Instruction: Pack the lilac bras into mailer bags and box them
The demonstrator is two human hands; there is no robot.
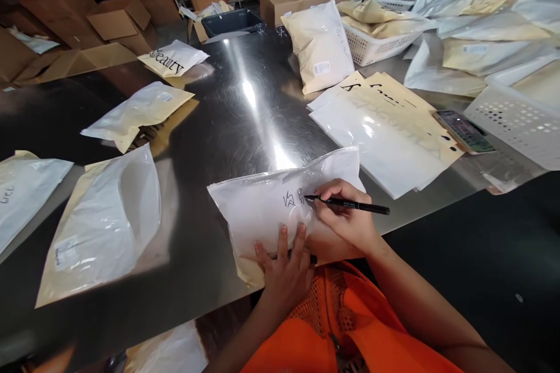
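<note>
A white and tan packing bag (258, 207) lies on the metal table right in front of me. Handwritten black characters show on its white face. My right hand (345, 213) grips a black marker pen (363, 206), its tip touching the bag beside the writing. Spread over the lower part of the same bag, the fingers of my left hand (286, 268) press it down. A short dark piece (313, 259) shows at the left fingers; what it is I cannot make out.
Several filled bags (105, 215) lie to the left on the table (205, 111). At right are flat bags (380, 134), a phone (466, 131) and a white basket (376, 46). An upright bag (321, 46) stands farther back. Cardboard boxes (122, 20) and a dark bin (231, 22) are beyond.
</note>
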